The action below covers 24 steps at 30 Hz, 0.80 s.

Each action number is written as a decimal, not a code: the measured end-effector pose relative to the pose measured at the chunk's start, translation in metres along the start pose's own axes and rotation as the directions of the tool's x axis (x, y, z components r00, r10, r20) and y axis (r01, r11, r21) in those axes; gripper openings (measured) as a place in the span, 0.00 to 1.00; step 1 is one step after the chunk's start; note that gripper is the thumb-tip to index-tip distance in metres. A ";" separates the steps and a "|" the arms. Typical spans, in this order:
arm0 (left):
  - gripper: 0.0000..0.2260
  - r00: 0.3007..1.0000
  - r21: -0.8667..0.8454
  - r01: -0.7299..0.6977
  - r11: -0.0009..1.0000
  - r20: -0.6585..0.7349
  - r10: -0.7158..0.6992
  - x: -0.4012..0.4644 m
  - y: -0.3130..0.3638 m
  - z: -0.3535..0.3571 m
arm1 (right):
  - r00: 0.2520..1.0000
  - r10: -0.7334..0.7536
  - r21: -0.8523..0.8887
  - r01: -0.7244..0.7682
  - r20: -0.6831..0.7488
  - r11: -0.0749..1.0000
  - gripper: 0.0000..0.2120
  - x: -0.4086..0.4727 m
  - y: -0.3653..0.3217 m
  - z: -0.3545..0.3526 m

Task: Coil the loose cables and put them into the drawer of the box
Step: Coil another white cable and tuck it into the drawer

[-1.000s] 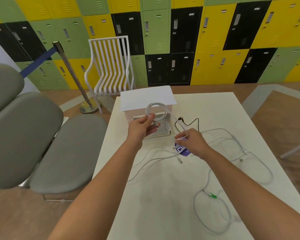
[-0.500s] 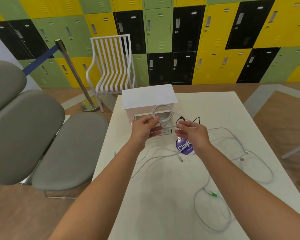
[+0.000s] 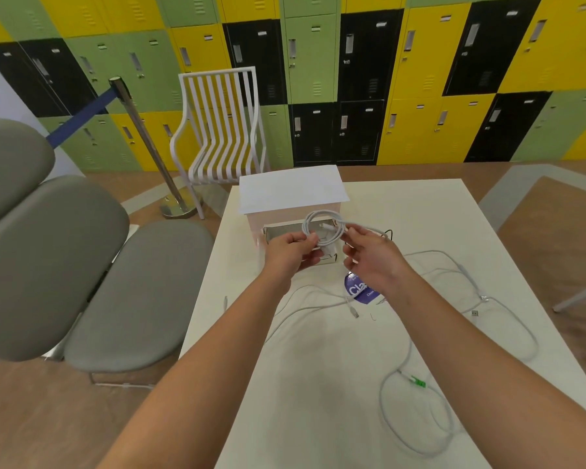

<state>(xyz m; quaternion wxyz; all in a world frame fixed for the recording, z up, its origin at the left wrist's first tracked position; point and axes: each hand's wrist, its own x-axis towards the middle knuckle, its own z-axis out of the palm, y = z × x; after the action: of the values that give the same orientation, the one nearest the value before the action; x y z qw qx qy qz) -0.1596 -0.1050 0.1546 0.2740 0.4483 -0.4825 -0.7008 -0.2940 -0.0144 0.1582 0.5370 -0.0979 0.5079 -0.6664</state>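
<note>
A white cable coil (image 3: 319,221) hangs in the air just in front of the white box (image 3: 293,187). My left hand (image 3: 293,250) grips the coil at its left side. My right hand (image 3: 369,255) pinches the coil's right side near its loose end. Below the coil the box's drawer (image 3: 278,231) stands pulled out. Loose white cables lie on the table: one (image 3: 313,301) near my left forearm, a long one (image 3: 508,319) at the right, and a grey one with a green plug (image 3: 415,380) at the front right. A thin black cable (image 3: 390,233) peeks out behind my right hand.
The white table (image 3: 318,401) carries a purple round sticker (image 3: 359,291) partly under my right wrist. Grey padded seats (image 3: 82,275) stand left of the table. A white slatted chair (image 3: 220,130), a stanchion post (image 3: 146,143) and coloured lockers fill the back.
My right hand rose from the table and came up to the coil, bringing the cable's loose end with it. The coil in my left hand stayed over the drawer.
</note>
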 end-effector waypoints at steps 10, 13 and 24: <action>0.12 0.999 0.046 -0.038 0.998 -0.035 0.040 0.009 0.011 0.014 | 0.982 0.013 0.121 -0.037 0.191 0.992 0.09 -0.003 -0.005 0.005; 0.12 0.998 0.043 -0.054 0.998 -0.028 0.055 0.010 0.012 0.017 | 0.983 -0.037 0.084 0.022 0.182 0.996 0.02 -0.001 -0.007 0.010; 0.10 0.978 0.030 -0.122 0.992 -0.169 0.126 0.016 0.008 0.019 | 0.983 -0.050 -0.215 0.088 0.179 0.973 0.18 0.002 0.002 -0.001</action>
<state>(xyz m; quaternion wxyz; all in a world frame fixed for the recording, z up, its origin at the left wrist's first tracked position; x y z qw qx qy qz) -0.1837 -0.1125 0.1583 0.3530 0.4782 -0.4912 -0.6368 -0.2942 -0.0153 0.1559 0.5409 -0.2321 0.5273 -0.6128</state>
